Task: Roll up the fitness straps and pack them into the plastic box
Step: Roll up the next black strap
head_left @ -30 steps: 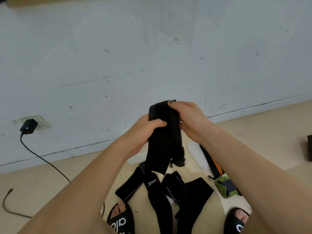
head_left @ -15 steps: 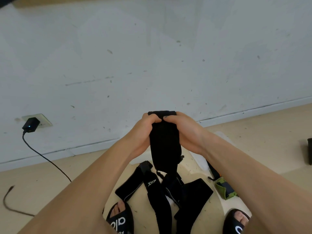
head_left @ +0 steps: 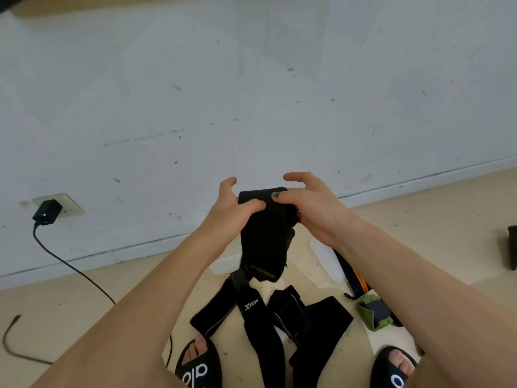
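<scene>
A black fitness strap [head_left: 264, 236] is held up in front of me, its top end folded over and the rest hanging down. My left hand [head_left: 229, 217] pinches its top left edge with the thumb on the front. My right hand [head_left: 310, 208] pinches the top right edge, thumb on the front, index finger lifted above. More black straps [head_left: 268, 323] lie spread on the floor below, one marked XTEP. An orange and black strap [head_left: 356, 278] and a green one [head_left: 373, 313] lie to the right. The clear plastic box [head_left: 326, 256] shows partly behind the held strap.
A white wall [head_left: 251, 93] stands close ahead. A black charger [head_left: 46, 212] is plugged into a socket at left, with its cable [head_left: 72, 270] trailing over the floor. My two slippered feet [head_left: 198, 365] are at the bottom. A dark object [head_left: 512, 247] lies at far right.
Both hands lowered the strap and brought its top end together. The hanging part is shorter now, and my right index finger has lifted off the strap.
</scene>
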`<state>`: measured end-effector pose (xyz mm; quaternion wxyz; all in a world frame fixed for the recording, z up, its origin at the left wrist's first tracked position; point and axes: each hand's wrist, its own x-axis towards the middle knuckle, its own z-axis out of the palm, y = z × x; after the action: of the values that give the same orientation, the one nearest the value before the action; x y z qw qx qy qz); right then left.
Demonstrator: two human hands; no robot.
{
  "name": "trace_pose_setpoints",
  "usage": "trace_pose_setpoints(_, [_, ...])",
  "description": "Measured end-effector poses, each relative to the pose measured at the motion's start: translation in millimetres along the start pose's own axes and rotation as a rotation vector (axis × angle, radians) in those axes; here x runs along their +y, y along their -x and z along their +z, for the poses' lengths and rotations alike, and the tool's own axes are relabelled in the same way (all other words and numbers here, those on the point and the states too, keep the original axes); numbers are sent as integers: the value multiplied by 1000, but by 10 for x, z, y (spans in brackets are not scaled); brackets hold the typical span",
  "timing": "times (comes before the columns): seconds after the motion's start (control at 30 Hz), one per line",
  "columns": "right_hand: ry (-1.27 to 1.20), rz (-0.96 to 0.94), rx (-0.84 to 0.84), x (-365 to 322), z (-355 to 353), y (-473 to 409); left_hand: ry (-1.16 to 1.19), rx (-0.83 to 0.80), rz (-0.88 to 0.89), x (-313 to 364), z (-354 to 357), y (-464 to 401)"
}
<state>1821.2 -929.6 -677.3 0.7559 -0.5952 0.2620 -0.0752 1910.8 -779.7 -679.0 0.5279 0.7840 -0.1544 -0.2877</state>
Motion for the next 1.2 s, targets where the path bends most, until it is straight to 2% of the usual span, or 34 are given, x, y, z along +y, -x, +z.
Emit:
trace_pose_setpoints(0.13, [-244, 18, 1, -14, 39, 26, -72, -69, 63, 3, 27, 60])
trace_pose_setpoints(0.23, [-350, 40, 13, -27, 63, 26, -7, -82, 70, 11, 85, 74])
trace_pose_setpoints(0.3, [-352, 61, 5, -20, 84, 33, 43, -74, 53, 24, 92, 61])
trace_pose_setpoints(0.47, [-338, 42, 1, -2, 85, 33, -1, -32, 63, 22, 106, 77])
trace_pose_setpoints(0.63, [-86, -13, 11, -2, 62, 19, 175, 28, 45, 95, 78, 61])
trace_pose_setpoints(0.77, [-257, 28, -28, 6, 56, 28, 301, 35, 28, 124, 27, 62])
trace_pose_setpoints(0.93, [-417, 77, -57, 12, 54, 44, 278, 79, 39, 118, 29, 56])
trace_pose_setpoints(1.03, [-398, 81, -80, -19, 39, 74, 294, 121, 27, 118, 4, 43])
trace_pose_setpoints(1.2, [-289, 88, -19, 33, 35, 56, 391, 47, -5, 138, 34, 95])
